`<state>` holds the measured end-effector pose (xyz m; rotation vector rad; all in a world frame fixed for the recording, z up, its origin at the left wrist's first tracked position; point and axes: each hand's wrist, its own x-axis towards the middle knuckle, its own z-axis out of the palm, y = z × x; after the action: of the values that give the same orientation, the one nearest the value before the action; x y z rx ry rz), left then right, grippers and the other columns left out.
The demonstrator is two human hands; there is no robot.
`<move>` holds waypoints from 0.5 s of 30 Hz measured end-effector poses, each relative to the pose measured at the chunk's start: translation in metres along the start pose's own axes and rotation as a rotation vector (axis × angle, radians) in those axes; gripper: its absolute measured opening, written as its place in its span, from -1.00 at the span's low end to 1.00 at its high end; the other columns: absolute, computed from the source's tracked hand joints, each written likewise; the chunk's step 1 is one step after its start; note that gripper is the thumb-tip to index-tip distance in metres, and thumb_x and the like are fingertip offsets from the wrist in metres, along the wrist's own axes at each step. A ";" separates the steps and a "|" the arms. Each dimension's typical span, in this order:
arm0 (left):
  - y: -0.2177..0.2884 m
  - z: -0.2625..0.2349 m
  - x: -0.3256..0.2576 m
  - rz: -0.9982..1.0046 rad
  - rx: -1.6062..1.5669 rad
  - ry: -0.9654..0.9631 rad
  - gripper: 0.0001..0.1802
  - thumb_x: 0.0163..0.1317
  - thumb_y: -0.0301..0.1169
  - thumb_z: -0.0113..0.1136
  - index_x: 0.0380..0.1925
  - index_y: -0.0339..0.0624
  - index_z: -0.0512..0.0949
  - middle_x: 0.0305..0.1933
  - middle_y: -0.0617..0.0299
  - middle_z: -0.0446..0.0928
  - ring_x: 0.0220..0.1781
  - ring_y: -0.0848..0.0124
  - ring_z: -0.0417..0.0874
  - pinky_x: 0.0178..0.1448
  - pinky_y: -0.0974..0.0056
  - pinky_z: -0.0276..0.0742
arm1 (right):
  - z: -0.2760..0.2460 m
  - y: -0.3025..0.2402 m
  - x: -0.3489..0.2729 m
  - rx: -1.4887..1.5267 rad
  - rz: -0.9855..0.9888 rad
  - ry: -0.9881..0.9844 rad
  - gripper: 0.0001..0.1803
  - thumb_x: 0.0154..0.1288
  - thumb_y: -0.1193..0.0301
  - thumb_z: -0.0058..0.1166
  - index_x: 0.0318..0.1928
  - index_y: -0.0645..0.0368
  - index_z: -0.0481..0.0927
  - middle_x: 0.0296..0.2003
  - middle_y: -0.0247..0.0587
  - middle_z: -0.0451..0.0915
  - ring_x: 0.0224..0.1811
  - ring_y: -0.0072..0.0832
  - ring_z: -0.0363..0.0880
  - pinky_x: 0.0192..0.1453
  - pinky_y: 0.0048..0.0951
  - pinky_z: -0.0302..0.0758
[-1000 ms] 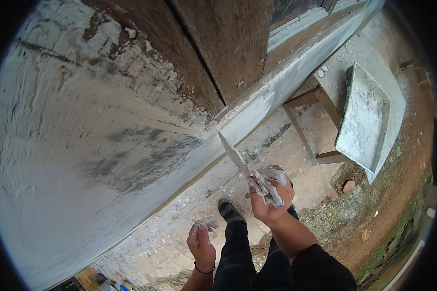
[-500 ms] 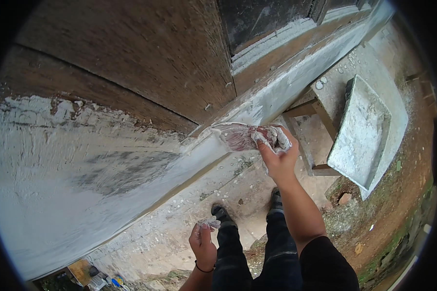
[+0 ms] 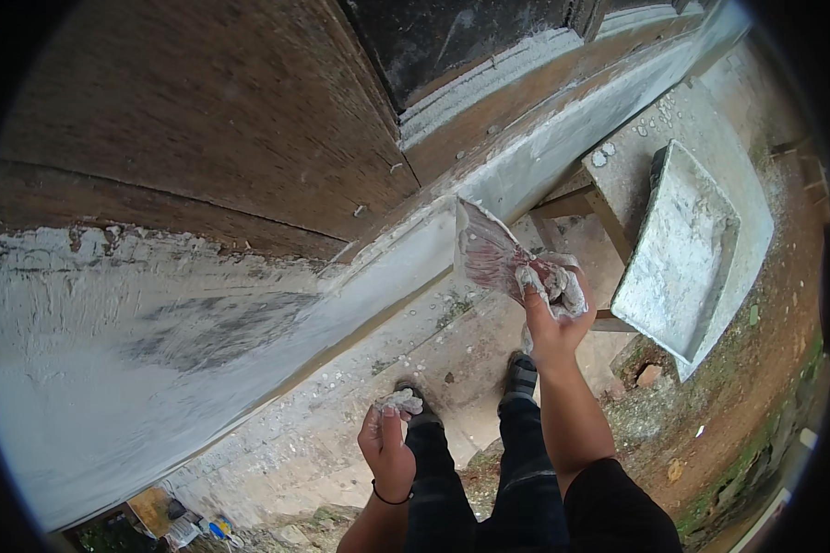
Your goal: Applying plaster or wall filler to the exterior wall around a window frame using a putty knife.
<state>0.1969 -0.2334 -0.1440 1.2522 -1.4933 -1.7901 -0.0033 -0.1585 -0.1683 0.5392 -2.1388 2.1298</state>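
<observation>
My right hand (image 3: 560,309) is closed round the handle of a wide putty knife (image 3: 489,251), whose reddish blade is smeared with white putty. The blade points up and left, apart from the wall beside the white ledge (image 3: 406,241). White putty cakes the fingers and handle. My left hand (image 3: 389,452) hangs low near my left leg, its fingers drawn together and coated white; whether they hold a lump of putty or are only smeared, I cannot tell. Left of the hands, the wall (image 3: 83,369) carries rough white putty with a grey patch (image 3: 217,327) below bare brown wood (image 3: 175,120).
At right, a white-crusted tray (image 3: 678,253) rests on a spattered bench (image 3: 641,134) with wooden legs. Under my feet lies a spattered floor (image 3: 332,442); dirt and a broken brick piece (image 3: 648,375) lie right. Odds and ends (image 3: 184,530) sit at lower left.
My right hand has drawn the putty knife off the wall ledge, moving right and slightly down, and the blade has tilted upward. My left hand has barely moved.
</observation>
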 end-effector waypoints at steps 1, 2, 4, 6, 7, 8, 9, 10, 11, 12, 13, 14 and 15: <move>0.002 -0.001 0.002 0.029 -0.010 -0.010 -0.78 0.25 -0.42 -0.18 -0.45 -0.34 0.39 -0.45 0.16 0.45 -0.37 0.45 0.41 -0.19 0.33 0.30 | 0.005 -0.004 -0.005 -0.077 -0.094 0.073 -0.82 -0.11 0.56 0.10 -0.38 0.32 0.52 -0.46 -0.08 0.50 -0.45 -0.30 0.47 -0.39 -0.44 0.37; 0.004 -0.003 0.003 0.059 -0.019 -0.020 -0.78 0.25 -0.42 -0.18 -0.43 -0.34 0.39 -0.44 0.15 0.45 -0.37 0.44 0.42 -0.19 0.32 0.30 | 0.011 -0.011 -0.008 -0.186 -0.180 0.030 -0.80 -0.13 0.58 0.10 -0.38 0.35 0.51 -0.43 -0.03 0.49 -0.43 -0.18 0.46 -0.37 -0.39 0.39; 0.008 -0.010 0.004 0.089 -0.008 -0.027 -0.78 0.25 -0.41 -0.18 -0.42 -0.34 0.40 -0.43 0.14 0.45 -0.37 0.43 0.42 -0.19 0.32 0.30 | 0.030 -0.012 -0.022 -0.229 -0.269 0.025 -0.78 -0.16 0.59 0.11 -0.37 0.36 0.51 -0.40 -0.01 0.49 -0.41 -0.15 0.46 -0.36 -0.36 0.40; 0.010 -0.022 0.007 0.124 0.004 -0.030 -0.78 0.25 -0.41 -0.18 -0.42 -0.34 0.40 -0.41 0.14 0.45 -0.36 0.43 0.42 -0.19 0.33 0.30 | 0.054 -0.014 -0.039 -0.269 -0.359 0.019 -0.76 -0.18 0.60 0.12 -0.37 0.36 0.50 -0.38 0.02 0.48 -0.40 -0.12 0.45 -0.34 -0.33 0.41; 0.010 -0.029 0.007 0.132 0.016 -0.034 -0.77 0.25 -0.41 -0.19 -0.40 -0.34 0.41 -0.41 0.14 0.45 -0.36 0.43 0.43 -0.19 0.33 0.30 | 0.065 -0.017 -0.047 -0.283 -0.372 0.000 -0.74 -0.21 0.61 0.13 -0.37 0.36 0.49 -0.36 0.04 0.47 -0.38 -0.10 0.45 -0.34 -0.31 0.42; 0.010 -0.037 0.007 0.140 0.028 -0.039 -0.77 0.25 -0.40 -0.19 -0.39 -0.34 0.41 -0.41 0.14 0.46 -0.36 0.43 0.43 -0.20 0.33 0.30 | 0.074 -0.020 -0.054 -0.299 -0.386 -0.019 -0.72 -0.24 0.62 0.14 -0.37 0.36 0.49 -0.34 0.05 0.46 -0.37 -0.07 0.45 -0.33 -0.28 0.43; 0.009 -0.046 0.007 0.140 0.028 -0.045 -0.77 0.25 -0.40 -0.19 -0.39 -0.34 0.41 -0.41 0.14 0.46 -0.36 0.43 0.43 -0.20 0.33 0.30 | 0.085 -0.024 -0.061 -0.303 -0.386 -0.014 -0.72 -0.24 0.62 0.14 -0.37 0.36 0.49 -0.34 0.05 0.46 -0.37 -0.07 0.45 -0.33 -0.28 0.43; 0.008 -0.055 0.008 0.123 0.037 -0.033 -0.77 0.25 -0.41 -0.19 -0.39 -0.34 0.42 -0.41 0.14 0.46 -0.36 0.43 0.43 -0.20 0.33 0.30 | 0.095 -0.028 -0.067 -0.298 -0.411 -0.017 -0.72 -0.26 0.62 0.14 -0.38 0.35 0.49 -0.33 0.06 0.45 -0.36 -0.06 0.45 -0.33 -0.27 0.43; 0.007 -0.064 0.009 0.105 0.045 -0.022 -0.77 0.25 -0.41 -0.19 -0.39 -0.34 0.42 -0.42 0.15 0.46 -0.36 0.43 0.43 -0.20 0.33 0.30 | 0.104 -0.032 -0.072 -0.294 -0.436 -0.021 -0.71 -0.27 0.62 0.15 -0.38 0.34 0.49 -0.32 0.07 0.45 -0.35 -0.06 0.45 -0.32 -0.26 0.44; 0.007 -0.072 0.010 0.105 0.042 -0.027 -0.77 0.25 -0.41 -0.19 -0.39 -0.34 0.42 -0.42 0.15 0.46 -0.36 0.43 0.43 -0.20 0.33 0.30 | 0.110 -0.036 -0.076 -0.304 -0.432 -0.052 -0.77 -0.23 0.64 0.13 -0.43 0.39 0.46 -0.37 0.09 0.47 -0.38 -0.03 0.45 -0.35 -0.25 0.45; 0.006 -0.081 0.010 0.104 0.052 -0.016 -0.77 0.25 -0.41 -0.19 -0.39 -0.34 0.42 -0.42 0.15 0.46 -0.36 0.43 0.43 -0.20 0.33 0.30 | 0.115 -0.038 -0.081 -0.309 -0.435 -0.050 -0.77 -0.23 0.64 0.13 -0.43 0.39 0.46 -0.37 0.09 0.47 -0.38 -0.03 0.45 -0.35 -0.25 0.45; 0.007 -0.088 0.012 0.103 0.061 -0.005 -0.77 0.25 -0.41 -0.19 -0.40 -0.34 0.42 -0.43 0.15 0.46 -0.36 0.43 0.43 -0.21 0.33 0.30 | 0.119 -0.040 -0.086 -0.317 -0.441 -0.067 -0.76 -0.25 0.63 0.14 -0.43 0.39 0.47 -0.37 0.09 0.46 -0.38 -0.02 0.45 -0.34 -0.25 0.45; 0.007 -0.094 0.012 0.102 0.057 -0.007 -0.77 0.25 -0.41 -0.19 -0.40 -0.34 0.42 -0.43 0.15 0.46 -0.36 0.43 0.43 -0.21 0.33 0.30 | 0.122 -0.041 -0.091 -0.324 -0.446 -0.085 -0.74 -0.27 0.61 0.16 -0.43 0.38 0.47 -0.37 0.09 0.46 -0.37 -0.02 0.45 -0.33 -0.25 0.45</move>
<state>0.2718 -0.2921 -0.1394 1.1756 -1.5929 -1.6994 0.1169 -0.2597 -0.1603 0.9728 -2.0935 1.5191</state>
